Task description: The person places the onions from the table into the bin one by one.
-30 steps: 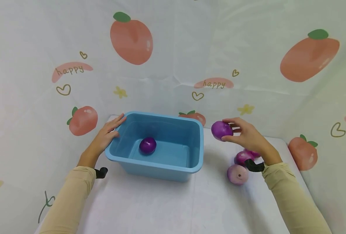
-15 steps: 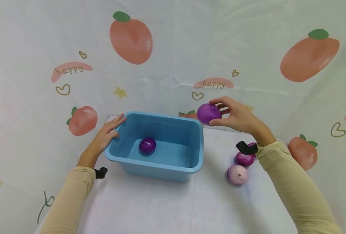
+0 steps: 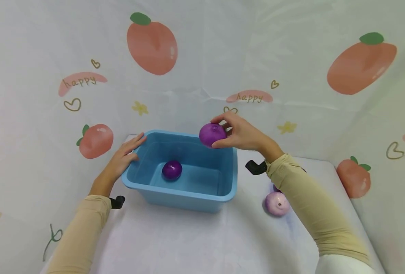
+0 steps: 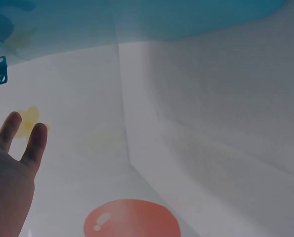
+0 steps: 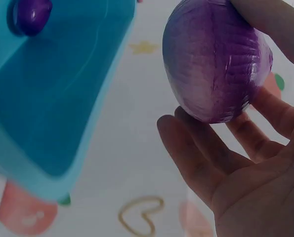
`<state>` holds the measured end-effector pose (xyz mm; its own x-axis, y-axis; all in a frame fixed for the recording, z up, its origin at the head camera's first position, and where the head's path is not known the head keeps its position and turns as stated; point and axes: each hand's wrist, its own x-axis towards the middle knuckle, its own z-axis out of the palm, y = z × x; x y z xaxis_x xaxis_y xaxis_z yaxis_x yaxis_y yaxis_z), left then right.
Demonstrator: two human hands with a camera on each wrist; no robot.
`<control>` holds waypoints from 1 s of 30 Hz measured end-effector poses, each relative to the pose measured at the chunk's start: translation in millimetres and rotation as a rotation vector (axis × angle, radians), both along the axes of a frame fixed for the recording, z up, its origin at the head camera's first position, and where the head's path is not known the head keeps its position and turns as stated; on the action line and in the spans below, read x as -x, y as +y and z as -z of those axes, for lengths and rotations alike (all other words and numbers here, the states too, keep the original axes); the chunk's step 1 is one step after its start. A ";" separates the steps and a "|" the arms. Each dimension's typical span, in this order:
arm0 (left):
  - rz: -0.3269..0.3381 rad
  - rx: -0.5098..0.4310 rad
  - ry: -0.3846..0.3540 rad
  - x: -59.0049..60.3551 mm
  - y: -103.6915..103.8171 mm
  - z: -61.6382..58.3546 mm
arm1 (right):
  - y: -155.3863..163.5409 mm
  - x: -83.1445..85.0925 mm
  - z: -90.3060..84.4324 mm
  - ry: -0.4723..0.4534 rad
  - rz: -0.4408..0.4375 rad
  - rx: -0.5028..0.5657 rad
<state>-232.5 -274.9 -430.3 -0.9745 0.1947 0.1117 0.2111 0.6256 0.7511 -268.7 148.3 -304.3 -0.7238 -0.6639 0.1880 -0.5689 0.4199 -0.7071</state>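
Table: (image 3: 175,243) covered in white cloth, with a backdrop (image 3: 291,57) printed with peaches behind it.
Tub: one blue plastic tub (image 3: 185,194) sits on the table, left of centre, open side up.
Left hand: (image 3: 125,156) rests flat against the tub's far left corner, fingers straight and loose, grasping nothing; the left wrist view shows the same straight fingers (image 4: 35,143).
Right hand: (image 3: 241,135) its fingers and thumb are curled round a purple onion (image 3: 212,134), held in the air above the tub's far right corner, just over the rim.
Held onion, close up: the right wrist view shows the fingertips (image 5: 196,148) cupping the onion (image 5: 216,64) from below, with the tub (image 5: 48,98) off to the side and lower.
Doing this well, as I judge it: bring the onion further over the open middle of the tub and low before the fingers let go, so it does not bounce off the rim or strike the one inside; the left hand bracing the corner should stop the tub sliding.
Onions counted: one dark purple onion in the tub (image 3: 172,169); one in the right hand; one paler onion on the table (image 3: 277,203) right of the tub. A further one may lie behind the right sleeve (image 3: 308,205), mostly hidden, so I cannot tell.
Hands counted: two.
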 end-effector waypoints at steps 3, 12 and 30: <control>-0.001 0.000 0.009 1.0 -1.8 -1.7 | -16.7 5.2 4.5 0.002 -0.039 0.016; -0.004 0.001 0.006 2.9 -3.6 -1.0 | -67.4 18.6 32.0 -0.032 -0.147 -0.006; 0.004 0.002 -0.005 0.8 -3.2 2.1 | -154.5 21.8 72.7 -0.206 -0.252 -0.181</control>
<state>-233.3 -278.1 -432.4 -0.9742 0.1991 0.1065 0.2101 0.6262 0.7509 -290.5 -6.2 -377.0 -0.5440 -0.8351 -0.0812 -0.5235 0.4135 -0.7449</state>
